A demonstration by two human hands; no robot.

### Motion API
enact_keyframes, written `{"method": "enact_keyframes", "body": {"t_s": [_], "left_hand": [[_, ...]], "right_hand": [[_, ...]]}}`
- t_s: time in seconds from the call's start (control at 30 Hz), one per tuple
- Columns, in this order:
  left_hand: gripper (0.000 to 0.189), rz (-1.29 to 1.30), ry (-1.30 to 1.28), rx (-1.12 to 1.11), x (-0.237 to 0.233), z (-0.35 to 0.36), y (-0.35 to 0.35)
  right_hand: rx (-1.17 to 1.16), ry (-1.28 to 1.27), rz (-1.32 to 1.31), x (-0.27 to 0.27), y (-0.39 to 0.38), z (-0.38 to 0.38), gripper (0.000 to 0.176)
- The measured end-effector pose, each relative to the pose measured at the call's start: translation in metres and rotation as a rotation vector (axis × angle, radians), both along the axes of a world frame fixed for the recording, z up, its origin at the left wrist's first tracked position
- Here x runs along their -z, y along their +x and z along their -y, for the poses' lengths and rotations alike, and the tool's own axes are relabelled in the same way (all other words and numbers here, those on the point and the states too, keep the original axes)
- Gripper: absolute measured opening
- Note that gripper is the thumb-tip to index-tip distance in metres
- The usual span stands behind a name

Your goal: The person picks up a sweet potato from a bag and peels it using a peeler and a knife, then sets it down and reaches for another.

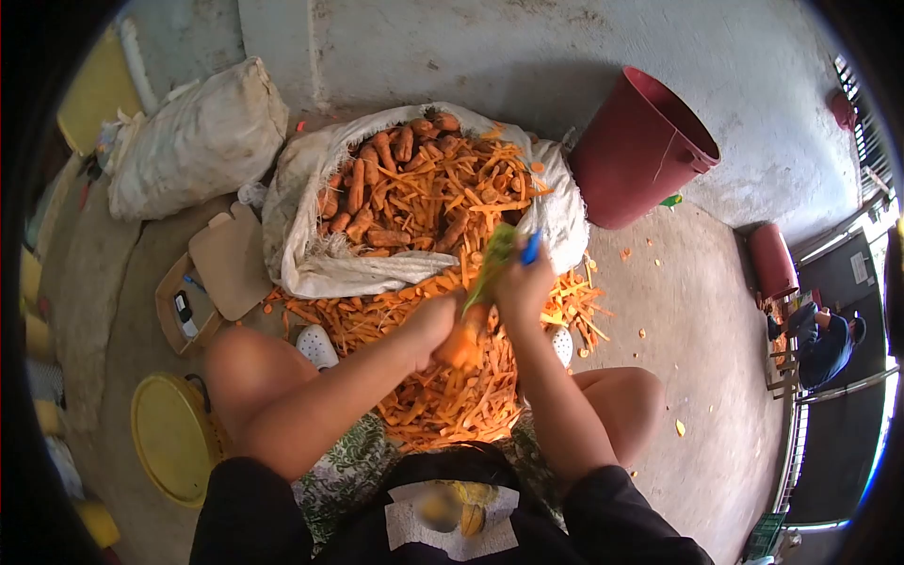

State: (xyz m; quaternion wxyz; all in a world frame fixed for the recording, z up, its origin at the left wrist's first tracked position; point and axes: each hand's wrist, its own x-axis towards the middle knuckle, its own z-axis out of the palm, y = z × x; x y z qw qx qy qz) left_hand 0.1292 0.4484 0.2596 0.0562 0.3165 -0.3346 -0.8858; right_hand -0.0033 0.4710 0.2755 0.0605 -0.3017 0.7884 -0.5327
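While left hand [428, 320] grips carrot [460, 347], right hand [521, 282] clasps peeler [531, 247]

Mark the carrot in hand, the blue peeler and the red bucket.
carrot [459, 347]: head view, on its orange body.
peeler [532, 247]: head view, on the blue handle end.
red bucket [623, 169]: head view, on its outer wall.

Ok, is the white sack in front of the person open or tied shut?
Open. The sack's mouth is rolled back, and whole carrots and orange peelings show inside it.
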Motion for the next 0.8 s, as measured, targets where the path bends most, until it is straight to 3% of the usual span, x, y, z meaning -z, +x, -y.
{"method": "enact_keyframes", "body": {"t_s": [0.1,0.17,0.3,0.4,0.47,0.5,0.6,0.67,0.8], "left_hand": [[0.037,0.002,0.008,0.081,-0.003,-0.025,0.001],[0.038,-0.018,-0.039,0.140,-0.013,-0.024,0.004],[0.039,-0.029,-0.185,0.091,-0.021,-0.010,0.007],[0.038,-0.007,-0.001,-0.039,-0.009,0.005,0.007],[0.038,-0.017,0.042,-0.132,-0.010,0.006,0.004],[0.037,-0.028,0.082,-0.225,-0.012,0.006,0.002],[0.034,-0.088,0.125,-0.187,-0.014,0.010,0.004],[0.033,-0.156,0.107,-0.160,-0.013,0.010,0.006],[0.032,-0.154,0.160,-0.232,-0.008,0.003,0.000]], "right_hand": [[0.283,-0.011,-0.030,0.011,-0.061,0.006,0.026],[0.389,-0.151,-0.034,0.018,-0.096,0.002,0.024],[0.374,-0.125,0.072,-0.004,-0.091,-0.003,0.023],[0.090,-0.339,0.361,-0.021,-0.044,0.001,0.022],[-0.047,-0.299,0.478,-0.036,-0.006,-0.003,0.022],[-0.144,-0.246,0.467,-0.037,0.008,-0.007,0.021],[-0.210,-0.234,0.347,-0.026,0.032,-0.009,0.022],[-0.267,-0.251,0.052,-0.019,0.038,-0.010,0.023],[-0.207,-0.185,-0.041,-0.018,0.038,-0.011,0.025]]}}
